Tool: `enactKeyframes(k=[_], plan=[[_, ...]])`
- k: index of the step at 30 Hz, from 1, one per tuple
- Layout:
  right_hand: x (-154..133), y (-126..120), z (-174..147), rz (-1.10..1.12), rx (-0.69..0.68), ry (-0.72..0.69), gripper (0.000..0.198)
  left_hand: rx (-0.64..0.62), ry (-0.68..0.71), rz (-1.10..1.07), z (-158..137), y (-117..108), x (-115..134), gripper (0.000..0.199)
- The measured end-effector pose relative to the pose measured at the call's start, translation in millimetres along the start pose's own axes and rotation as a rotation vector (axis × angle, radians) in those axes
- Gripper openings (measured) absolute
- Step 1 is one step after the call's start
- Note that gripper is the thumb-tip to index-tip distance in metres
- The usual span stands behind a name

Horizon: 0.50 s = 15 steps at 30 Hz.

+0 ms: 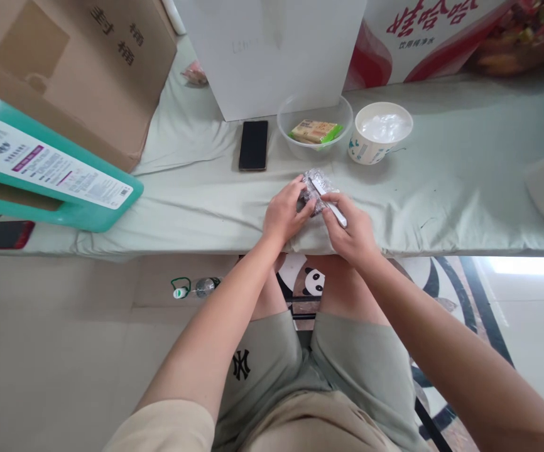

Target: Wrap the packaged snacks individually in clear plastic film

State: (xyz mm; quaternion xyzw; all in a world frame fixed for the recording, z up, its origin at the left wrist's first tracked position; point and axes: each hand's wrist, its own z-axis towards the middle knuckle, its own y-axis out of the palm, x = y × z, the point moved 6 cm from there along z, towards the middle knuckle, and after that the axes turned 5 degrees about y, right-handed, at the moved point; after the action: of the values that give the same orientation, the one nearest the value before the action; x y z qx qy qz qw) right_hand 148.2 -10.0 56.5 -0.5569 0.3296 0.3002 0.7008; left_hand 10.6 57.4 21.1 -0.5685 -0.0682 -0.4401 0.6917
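Note:
My left hand (285, 213) is closed on a small bundle of clear bubble wrap (318, 174), pressing it against the cloth-covered table near its front edge. What lies inside the wrap cannot be made out. In my right hand (353, 231) is a slim white knife (340, 217), gripped between thumb and fingers. It slants up and to the left, its narrow tip lying over the bubble wrap. Whether the tip has cut into the wrap is too small to tell.
Behind my hands are a black phone (254, 145), a clear plastic bowl (288, 145) holding a snack packet (316, 131), and a paper tub (370, 152). A white box (276, 56) stands farther back. At left are a teal container (112, 216) and a cardboard carton (112, 107).

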Motion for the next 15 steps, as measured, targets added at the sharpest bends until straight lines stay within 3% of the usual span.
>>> enactKeyframes(k=[9, 13, 15], plan=[[25.4, -20.0, -56.0, -0.011, -0.05, 0.0, 0.025, 0.019, -0.017, 0.006, 0.0, -0.6, 1.3, 0.021], [42.9, -39.6, -84.5, -0.018, -0.049, -0.04, 0.023, 0.034, 0.0, 0.01, -0.3, -0.3, 0.7, 0.02], [50.9, -55.3, -91.4, -0.036, 0.021, -0.035, 0.022, 0.061, 0.017, 0.006, -0.2, -1.0, -0.1, 0.019]])
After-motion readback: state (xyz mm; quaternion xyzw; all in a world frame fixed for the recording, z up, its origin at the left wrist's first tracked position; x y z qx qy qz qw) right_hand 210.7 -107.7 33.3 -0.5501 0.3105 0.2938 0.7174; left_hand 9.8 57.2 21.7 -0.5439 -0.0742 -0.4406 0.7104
